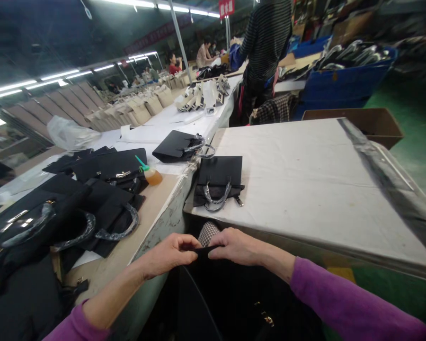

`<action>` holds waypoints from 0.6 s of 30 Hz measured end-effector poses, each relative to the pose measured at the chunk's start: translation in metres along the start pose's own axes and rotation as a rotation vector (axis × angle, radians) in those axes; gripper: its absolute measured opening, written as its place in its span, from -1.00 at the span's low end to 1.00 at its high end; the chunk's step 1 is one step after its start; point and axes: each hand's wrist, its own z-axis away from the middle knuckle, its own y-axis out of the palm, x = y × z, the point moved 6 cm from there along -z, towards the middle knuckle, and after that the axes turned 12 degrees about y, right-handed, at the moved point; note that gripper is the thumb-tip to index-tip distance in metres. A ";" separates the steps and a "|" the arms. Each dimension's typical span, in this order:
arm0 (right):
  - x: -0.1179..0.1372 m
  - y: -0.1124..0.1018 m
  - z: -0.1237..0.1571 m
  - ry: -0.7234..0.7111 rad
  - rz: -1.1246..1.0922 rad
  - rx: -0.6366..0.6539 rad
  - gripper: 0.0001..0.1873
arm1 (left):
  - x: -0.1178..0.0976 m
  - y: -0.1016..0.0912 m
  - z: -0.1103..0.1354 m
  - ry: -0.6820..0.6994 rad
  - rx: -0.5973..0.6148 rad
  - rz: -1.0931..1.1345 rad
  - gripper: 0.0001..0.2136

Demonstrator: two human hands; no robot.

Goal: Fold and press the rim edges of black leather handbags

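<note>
A black handbag piece (230,289) with small gold fittings lies low in front of me, over my lap. My left hand (173,255) pinches its upper edge between thumb and fingers. Close beside it, my right hand (230,245) grips the same edge. The lower part of the piece merges with dark clothing and shadow. Just beyond my hands, a black handbag (220,171) with wrapped handles lies on the pale table (305,175). Another black handbag (173,147) rests on the white bench further back.
On the left bench, several black handbags (106,203) are heaped beside a glue bottle (152,176) with a green nozzle. Beige bags (138,109) stand in a row behind. A person in a striped top (270,38) stands near blue bins (344,85) and a brown box (355,113).
</note>
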 end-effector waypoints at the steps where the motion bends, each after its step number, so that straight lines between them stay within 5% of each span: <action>1: -0.001 0.000 -0.002 0.004 -0.002 0.005 -0.86 | 0.003 -0.001 -0.002 -0.014 -0.009 0.048 -0.79; 11: -0.006 0.001 -0.013 -0.011 0.021 -0.051 -0.84 | 0.015 -0.004 -0.013 0.025 -0.151 -0.024 -0.87; 18: 0.011 0.009 -0.009 -0.087 0.114 -0.117 -0.79 | -0.025 -0.001 0.001 0.217 -0.232 -0.738 -0.91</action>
